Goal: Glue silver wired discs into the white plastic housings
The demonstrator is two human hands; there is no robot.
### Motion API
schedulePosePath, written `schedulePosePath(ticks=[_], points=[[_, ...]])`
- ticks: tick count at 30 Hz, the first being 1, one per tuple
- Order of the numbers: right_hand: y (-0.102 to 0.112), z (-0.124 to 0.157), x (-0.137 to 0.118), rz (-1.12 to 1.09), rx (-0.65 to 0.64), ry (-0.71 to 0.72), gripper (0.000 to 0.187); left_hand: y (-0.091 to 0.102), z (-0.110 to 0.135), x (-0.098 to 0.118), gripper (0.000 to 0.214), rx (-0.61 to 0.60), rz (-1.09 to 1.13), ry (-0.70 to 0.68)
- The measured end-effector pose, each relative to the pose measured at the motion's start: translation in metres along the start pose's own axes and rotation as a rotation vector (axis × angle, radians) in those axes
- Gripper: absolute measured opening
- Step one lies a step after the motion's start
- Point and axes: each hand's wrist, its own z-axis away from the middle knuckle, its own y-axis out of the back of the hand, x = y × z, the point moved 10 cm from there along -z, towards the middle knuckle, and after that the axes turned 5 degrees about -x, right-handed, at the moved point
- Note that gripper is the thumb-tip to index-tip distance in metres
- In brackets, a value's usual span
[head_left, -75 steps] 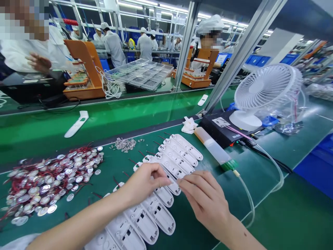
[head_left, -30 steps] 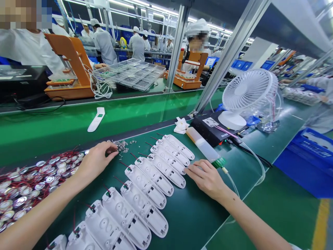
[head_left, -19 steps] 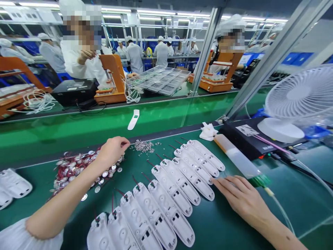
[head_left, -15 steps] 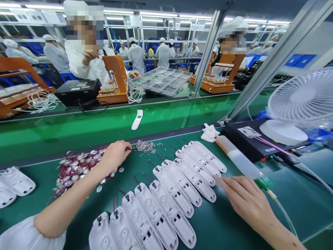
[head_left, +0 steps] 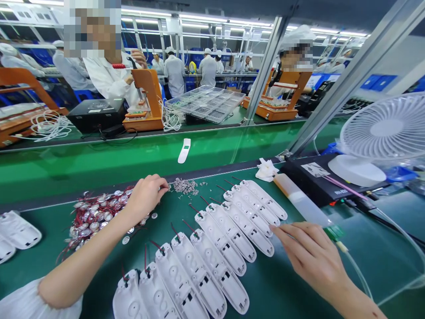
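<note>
My left hand (head_left: 148,197) is at the left edge of a pile of small screws (head_left: 186,186). Its fingertips are pinched together, and anything between them is too small to make out. Left of it, partly behind my forearm, lies a heap of round metal discs with red wires (head_left: 96,215). My right hand (head_left: 314,248) has its fingers stretched out, fingertips at the lower end of a white plastic shell (head_left: 252,210); its thumb is mostly hidden. Several such shells (head_left: 189,270) lie hollow side up in a slanting row, red wires at their upper ends.
A glue syringe (head_left: 302,204) with a hose lies right of the row, near a black box (head_left: 332,184) and white fan (head_left: 381,128). Beyond the bench edge, a white cover (head_left: 184,150) lies on the green belt (head_left: 133,161). Co-workers sit behind orange presses (head_left: 148,99). More shells (head_left: 21,232) lie left.
The white cover has moved right along the belt. The co-worker across has leaned left and brought a hand up to the press. My hands have hardly moved.
</note>
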Motion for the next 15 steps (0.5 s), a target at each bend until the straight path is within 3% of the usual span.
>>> schedulePosePath(ticks=[5, 9, 15], points=[[-0.006, -0.034, -0.017, -0.223, 0.046, -0.073, 0.025, -0.003, 0.001, 0.031, 0.016, -0.039, 0.151, -0.134], [-0.017, -0.052, -0.031, -0.299, 0.032, -0.050, 0.024, -0.005, -0.013, 0.018, 0.014, -0.035, 0.155, -0.075], [-0.016, -0.049, -0.021, -0.327, 0.051, -0.090, 0.024, -0.011, -0.021, -0.001, 0.012, -0.056, 0.175, -0.015]])
